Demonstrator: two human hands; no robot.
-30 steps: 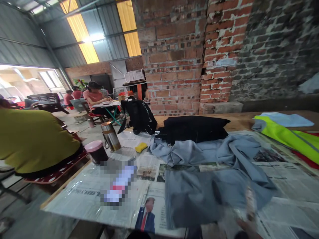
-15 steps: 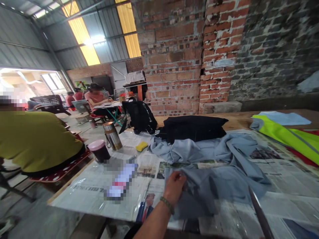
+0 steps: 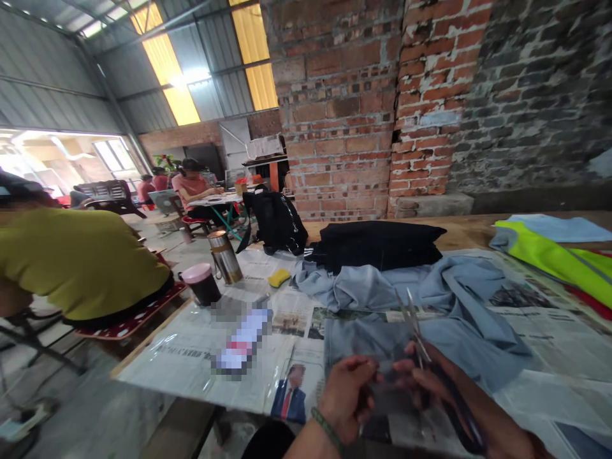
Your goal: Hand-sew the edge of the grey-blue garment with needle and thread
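A grey garment (image 3: 471, 331) lies rumpled on the table, its near end spread in front of me. My left hand (image 3: 347, 395) pinches at the near edge of this cloth, fingertips together. In my right hand (image 3: 430, 376) is a pair of scissors (image 3: 452, 405) with dark handles, the slightly parted blades pointing up and away over the cloth. The right fingertips are close to the left ones, and motion blurs the small gap between them. Whether the right fingers also touch the cloth I cannot tell.
Newspaper under clear plastic covers the table (image 3: 172, 370). Left of the cloth are a phone (image 3: 243, 338), a lidded cup (image 3: 201, 287), a steel flask (image 3: 225, 258) and a yellow sponge (image 3: 278, 277). Black clothing (image 3: 377, 245), a backpack (image 3: 272, 220) and a seated person (image 3: 86, 268) are farther off.
My right hand has come into view from the right with the scissors, of which only a blade showed before. My left hand has drawn nearer to me, still at the cloth.
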